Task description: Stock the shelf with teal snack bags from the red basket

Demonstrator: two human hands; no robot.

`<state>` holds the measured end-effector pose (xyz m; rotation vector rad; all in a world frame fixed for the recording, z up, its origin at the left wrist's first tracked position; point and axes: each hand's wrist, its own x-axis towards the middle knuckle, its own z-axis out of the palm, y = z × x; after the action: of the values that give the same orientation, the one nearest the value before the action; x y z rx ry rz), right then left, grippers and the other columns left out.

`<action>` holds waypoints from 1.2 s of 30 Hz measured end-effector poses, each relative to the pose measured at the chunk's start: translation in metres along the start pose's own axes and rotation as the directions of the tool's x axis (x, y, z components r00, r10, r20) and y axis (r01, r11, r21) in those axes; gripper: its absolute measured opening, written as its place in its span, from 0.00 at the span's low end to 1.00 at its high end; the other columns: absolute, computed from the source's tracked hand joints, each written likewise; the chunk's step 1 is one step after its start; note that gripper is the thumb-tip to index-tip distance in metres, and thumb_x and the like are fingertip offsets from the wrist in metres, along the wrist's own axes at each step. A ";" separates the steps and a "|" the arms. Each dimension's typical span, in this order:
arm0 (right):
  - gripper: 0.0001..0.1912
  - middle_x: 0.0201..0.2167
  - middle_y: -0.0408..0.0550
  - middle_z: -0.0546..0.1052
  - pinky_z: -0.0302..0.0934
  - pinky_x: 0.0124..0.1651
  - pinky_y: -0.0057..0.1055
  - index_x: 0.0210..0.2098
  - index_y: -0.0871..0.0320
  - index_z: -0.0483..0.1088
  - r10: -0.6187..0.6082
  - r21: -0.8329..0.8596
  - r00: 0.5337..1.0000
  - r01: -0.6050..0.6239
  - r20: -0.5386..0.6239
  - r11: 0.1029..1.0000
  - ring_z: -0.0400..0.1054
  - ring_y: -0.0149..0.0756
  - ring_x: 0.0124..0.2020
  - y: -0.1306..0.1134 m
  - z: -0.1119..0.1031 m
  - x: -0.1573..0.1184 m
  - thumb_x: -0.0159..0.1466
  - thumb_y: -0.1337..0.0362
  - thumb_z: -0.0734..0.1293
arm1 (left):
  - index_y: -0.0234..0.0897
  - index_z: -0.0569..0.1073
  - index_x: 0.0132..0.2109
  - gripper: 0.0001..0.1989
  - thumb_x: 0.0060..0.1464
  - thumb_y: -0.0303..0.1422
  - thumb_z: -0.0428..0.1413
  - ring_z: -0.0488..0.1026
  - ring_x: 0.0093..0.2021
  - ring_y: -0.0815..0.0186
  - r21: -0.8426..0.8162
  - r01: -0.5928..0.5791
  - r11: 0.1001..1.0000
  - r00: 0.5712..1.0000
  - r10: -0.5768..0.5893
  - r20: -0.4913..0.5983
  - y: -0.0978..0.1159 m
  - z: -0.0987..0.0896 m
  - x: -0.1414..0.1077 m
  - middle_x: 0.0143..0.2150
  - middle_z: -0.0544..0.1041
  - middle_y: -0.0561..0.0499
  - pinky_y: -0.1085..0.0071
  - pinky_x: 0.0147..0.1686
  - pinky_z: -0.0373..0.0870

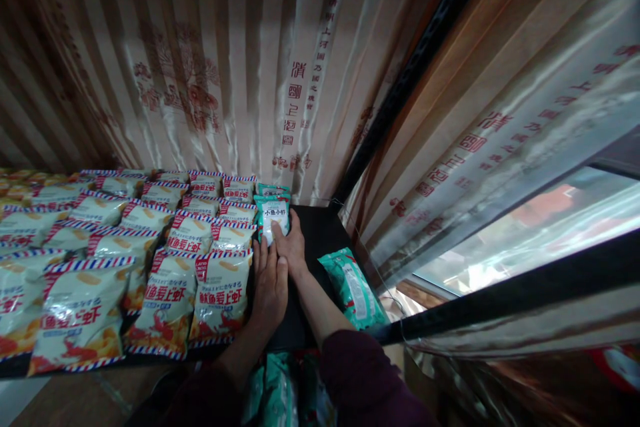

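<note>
A teal snack bag (273, 212) with a white label stands upright on the black shelf, and a second teal bag (273, 190) shows just behind it. My right hand (293, 245) is at its lower right, with the thumb over the front and a finger along the right edge. My left hand (271, 285) lies with fingers stretched out by the bag's lower left corner, its thumb side against my right hand. The bottom of the bag is hidden behind my hands. Just left of my left hand stands a white and red snack bag (219, 297).
Rows of white snack bags (83, 313) fill the shelf's left side. Another teal bag (353, 287) lies at the right end of the black shelf (320, 227). Below the shelf are more teal bags (280, 390). A dark metal post (400, 93) and printed curtains (260, 67) border the shelf.
</note>
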<state>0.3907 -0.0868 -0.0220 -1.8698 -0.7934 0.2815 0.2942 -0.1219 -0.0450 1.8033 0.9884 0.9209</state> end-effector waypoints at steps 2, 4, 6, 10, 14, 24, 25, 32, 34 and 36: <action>0.34 0.50 0.56 0.74 0.64 0.51 0.37 0.62 0.60 0.54 0.002 0.028 1.000 -0.001 -0.028 1.000 0.71 0.42 0.48 0.002 0.002 0.000 0.58 0.56 0.64 | 0.29 0.61 0.62 0.28 0.60 0.39 0.38 0.38 0.69 0.59 -0.002 -0.003 1.000 1.000 0.003 -0.003 -0.001 0.000 0.000 0.67 0.54 0.41 0.55 0.66 0.37; 0.35 0.50 0.55 0.73 0.64 0.50 0.37 0.62 0.59 0.53 -0.005 0.051 0.999 0.008 -0.053 0.999 0.71 0.41 0.46 0.005 0.004 0.001 0.58 0.56 0.64 | 0.29 0.60 0.62 0.28 0.60 0.39 0.38 0.38 0.69 0.59 -0.001 -0.004 1.000 1.000 0.004 0.003 -0.001 0.000 0.001 0.67 0.54 0.41 0.55 0.66 0.37; 0.35 0.50 0.55 0.73 0.64 0.50 0.37 0.62 0.58 0.53 -0.017 0.063 0.998 0.021 -0.066 0.998 0.71 0.41 0.46 0.007 0.006 0.002 0.58 0.56 0.64 | 0.29 0.60 0.62 0.27 0.60 0.39 0.38 0.38 0.69 0.60 -0.004 0.003 1.000 1.000 -0.003 0.017 0.000 0.000 0.001 0.67 0.53 0.42 0.56 0.66 0.37; 0.33 0.50 0.56 0.74 0.63 0.51 0.39 0.60 0.60 0.56 -0.003 0.038 0.997 0.006 -0.072 0.999 0.70 0.42 0.48 0.010 0.008 0.005 0.59 0.54 0.63 | 0.29 0.60 0.62 0.27 0.60 0.39 0.39 0.38 0.69 0.59 -0.001 0.023 1.000 0.999 -0.023 0.023 0.002 -0.002 0.001 0.68 0.51 0.41 0.57 0.66 0.37; 0.30 0.49 0.55 0.75 0.62 0.52 0.39 0.59 0.60 0.57 -0.001 -0.021 0.997 0.000 -0.075 1.000 0.70 0.41 0.48 0.007 0.009 0.005 0.60 0.54 0.61 | 0.28 0.59 0.63 0.28 0.60 0.39 0.39 0.39 0.69 0.60 0.005 0.030 1.000 0.999 -0.030 0.012 0.003 -0.002 0.001 0.68 0.50 0.40 0.56 0.66 0.38; 0.38 0.59 0.62 0.64 0.55 0.57 0.47 0.64 0.63 0.48 0.032 -0.183 0.998 -0.040 -0.046 0.982 0.60 0.52 0.58 -0.011 0.007 -0.007 0.61 0.52 0.60 | 0.28 0.52 0.65 0.29 0.61 0.39 0.37 0.37 0.69 0.63 -0.086 0.074 0.994 0.997 -0.075 -0.003 0.013 -0.005 -0.001 0.69 0.49 0.41 0.61 0.66 0.37; 0.37 0.59 0.62 0.64 0.55 0.57 0.47 0.64 0.62 0.48 0.035 -0.178 0.999 -0.040 -0.035 0.983 0.60 0.52 0.58 -0.012 0.008 -0.008 0.61 0.52 0.60 | 0.27 0.51 0.66 0.30 0.61 0.39 0.37 0.37 0.69 0.63 -0.091 0.079 0.993 0.997 -0.079 0.001 0.013 -0.006 -0.001 0.69 0.48 0.41 0.61 0.66 0.36; 0.35 0.59 0.60 0.63 0.53 0.58 0.47 0.64 0.61 0.48 0.035 -0.153 0.999 -0.040 -0.038 0.987 0.57 0.51 0.60 -0.011 0.013 -0.011 0.62 0.52 0.58 | 0.30 0.48 0.67 0.31 0.61 0.41 0.37 0.34 0.69 0.64 -0.109 0.117 0.987 0.993 -0.116 0.017 0.008 -0.006 0.002 0.70 0.43 0.44 0.62 0.66 0.33; 0.36 0.61 0.63 0.61 0.51 0.59 0.48 0.64 0.63 0.48 0.009 -0.160 0.999 -0.016 -0.044 0.987 0.54 0.52 0.62 -0.010 0.012 -0.013 0.62 0.51 0.58 | 0.30 0.47 0.67 0.31 0.61 0.41 0.37 0.32 0.69 0.65 -0.110 0.118 0.987 0.993 -0.116 0.024 0.008 -0.006 0.002 0.70 0.43 0.44 0.63 0.66 0.32; 0.37 0.63 0.63 0.58 0.49 0.60 0.49 0.64 0.64 0.47 -0.016 -0.172 0.998 0.006 -0.056 0.985 0.52 0.53 0.63 -0.008 0.010 -0.015 0.61 0.50 0.58 | 0.30 0.47 0.67 0.31 0.61 0.40 0.36 0.32 0.69 0.65 -0.117 0.111 0.987 0.994 -0.110 0.022 0.008 -0.005 0.002 0.70 0.44 0.45 0.63 0.66 0.32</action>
<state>0.3709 -0.0868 -0.0222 -2.0248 -0.8100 0.1553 0.2931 -0.1208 -0.0358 1.6380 0.9933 0.8775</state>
